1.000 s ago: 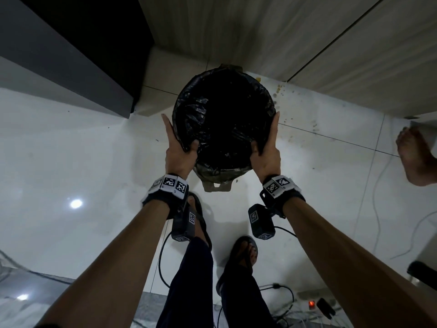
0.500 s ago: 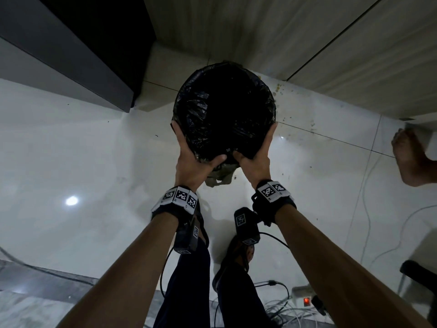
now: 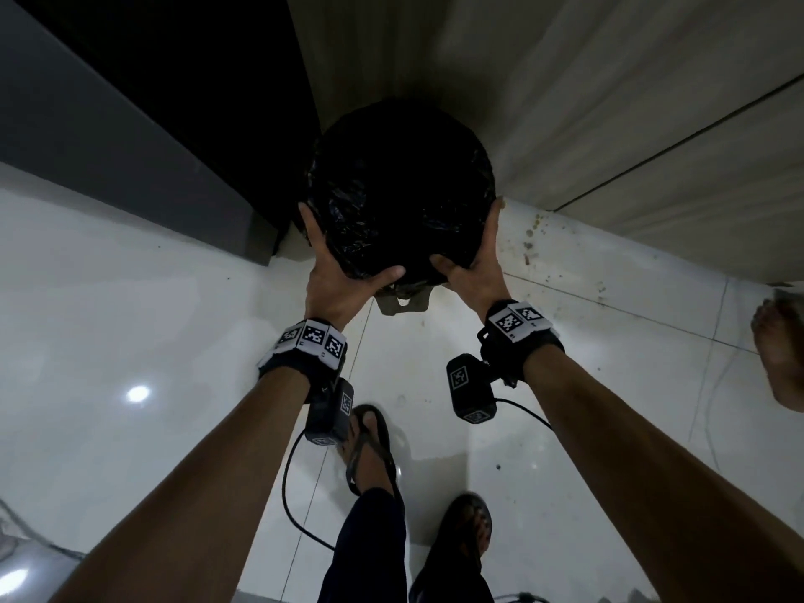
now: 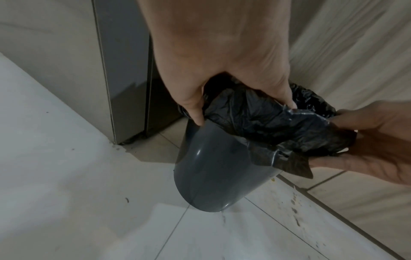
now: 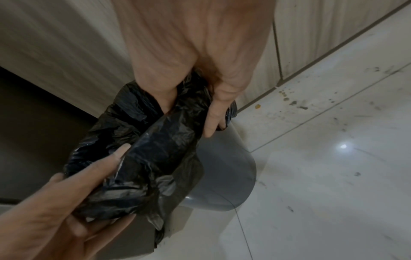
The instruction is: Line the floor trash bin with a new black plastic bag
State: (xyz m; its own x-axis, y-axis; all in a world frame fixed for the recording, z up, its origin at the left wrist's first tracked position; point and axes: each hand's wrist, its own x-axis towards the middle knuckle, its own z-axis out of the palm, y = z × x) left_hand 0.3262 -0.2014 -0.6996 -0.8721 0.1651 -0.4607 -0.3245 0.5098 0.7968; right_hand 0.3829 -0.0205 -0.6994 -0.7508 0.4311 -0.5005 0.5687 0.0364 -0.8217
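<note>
A round grey trash bin (image 4: 211, 176) stands on the white tiled floor, in the corner between a dark cabinet and the wall. A black plastic bag (image 3: 400, 185) lines it and is folded over the rim. My left hand (image 3: 339, 258) grips the near-left rim, thumb inside on the bag, fingers outside on the bin wall. On the near-right rim my right hand (image 3: 476, 250) grips the same way. The bin's grey wall (image 5: 227, 176) shows below the bag's loose edge. A pedal (image 3: 402, 300) sticks out at the near side.
The dark cabinet (image 3: 130, 137) is at the left and a pale wall panel (image 3: 609, 124) behind. Brown spots (image 3: 528, 237) mark the floor at the right. My sandalled feet (image 3: 370, 450) and a cable (image 3: 291, 493) are below. Another person's bare foot (image 3: 778, 354) is at far right.
The bin has moved away from me into the corner by the cabinet and wall. Both hands slid along the rim toward its near side, thumbs now closer together.
</note>
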